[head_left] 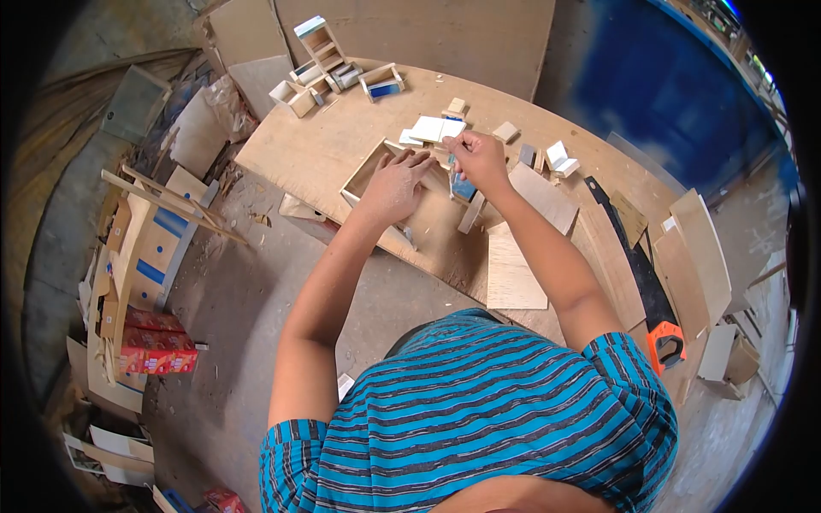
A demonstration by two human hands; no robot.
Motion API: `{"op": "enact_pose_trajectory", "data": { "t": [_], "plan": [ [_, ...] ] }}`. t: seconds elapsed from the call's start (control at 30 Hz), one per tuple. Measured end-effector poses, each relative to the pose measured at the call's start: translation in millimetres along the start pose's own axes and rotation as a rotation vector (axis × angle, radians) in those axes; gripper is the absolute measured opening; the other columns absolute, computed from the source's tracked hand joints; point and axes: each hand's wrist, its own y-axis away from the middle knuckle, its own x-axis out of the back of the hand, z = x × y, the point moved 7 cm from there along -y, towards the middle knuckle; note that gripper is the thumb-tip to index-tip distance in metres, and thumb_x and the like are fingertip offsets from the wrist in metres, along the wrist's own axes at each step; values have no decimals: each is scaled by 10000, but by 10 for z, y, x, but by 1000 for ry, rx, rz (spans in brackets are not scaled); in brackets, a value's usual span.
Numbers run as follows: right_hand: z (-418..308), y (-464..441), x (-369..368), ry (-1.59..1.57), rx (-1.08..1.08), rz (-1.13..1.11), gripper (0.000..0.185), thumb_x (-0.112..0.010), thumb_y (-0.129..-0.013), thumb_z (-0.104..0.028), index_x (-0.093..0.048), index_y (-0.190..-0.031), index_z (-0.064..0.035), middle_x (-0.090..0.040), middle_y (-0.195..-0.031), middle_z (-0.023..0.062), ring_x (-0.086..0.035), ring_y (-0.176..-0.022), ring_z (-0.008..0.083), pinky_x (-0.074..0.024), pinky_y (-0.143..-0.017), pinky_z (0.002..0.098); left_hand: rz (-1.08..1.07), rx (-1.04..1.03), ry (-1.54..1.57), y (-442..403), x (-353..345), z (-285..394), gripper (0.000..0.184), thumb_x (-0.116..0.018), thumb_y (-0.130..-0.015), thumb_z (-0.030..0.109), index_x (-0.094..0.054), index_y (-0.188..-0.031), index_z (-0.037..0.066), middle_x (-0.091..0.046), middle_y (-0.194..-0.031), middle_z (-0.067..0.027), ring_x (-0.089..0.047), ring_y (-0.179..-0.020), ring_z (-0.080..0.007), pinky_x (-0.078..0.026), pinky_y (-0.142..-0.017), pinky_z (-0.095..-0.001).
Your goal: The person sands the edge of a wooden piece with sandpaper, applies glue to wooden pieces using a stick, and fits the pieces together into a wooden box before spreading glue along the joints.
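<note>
My left hand (396,186) lies over a shallow open wooden box (352,185), palm down with its fingers stretched towards the box's right end. Close by, my right hand (479,160) is closed in a pinch; whatever sits between its fingertips is too small to make out. Just below the right fingers is a small blue-faced wooden piece (463,187), partly covered by the hand. A narrow wood strip (471,214) lies beside it. White flat pieces (434,129) rest on the table beyond both hands.
Small wooden boxes (382,83) and a little shelf unit (320,44) stand at the table's far left. A handsaw (664,346) with an orange handle lies at right, near thin wood sheets (518,272). Small blocks (506,132) and a white angled piece (560,160) sit behind.
</note>
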Motion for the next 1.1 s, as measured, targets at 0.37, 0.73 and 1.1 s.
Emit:
{"op": "enact_pose_trajectory", "data": {
  "t": [0.37, 0.73, 1.1],
  "plan": [
    [-124, -11, -68, -17, 5, -19, 287, -656, -899, -257, -657, -769, -2, -591, -540, 39, -548, -439, 67, -439, -429, 228, 0, -10, -3, -8, -31, -28, 618, -547, -781, 35, -497, -1390, 129, -461, -1464, -75, -392, -1371, -319, -309, -1120, -533],
    [-503, 102, 233, -113, 57, 73, 333, -653, -928, -278, -645, -751, 4, -578, -546, 21, -533, -457, 52, -435, -429, 214, -1, -25, 15, 8, 28, -26, 618, -573, -769, 33, -517, -1377, 129, -477, -1454, -69, -394, -1372, -310, -317, -1119, -495],
    [-518, 467, 865, -141, 38, 129, 356, -620, -950, -377, -660, -825, -47, -564, -582, -13, -503, -479, 33, -385, -450, 164, -2, -54, 53, -62, -31, -103, 642, -563, -768, 29, -496, -1395, 148, -482, -1446, -76, -385, -1376, -314, -307, -1118, -531]
  ]
}}
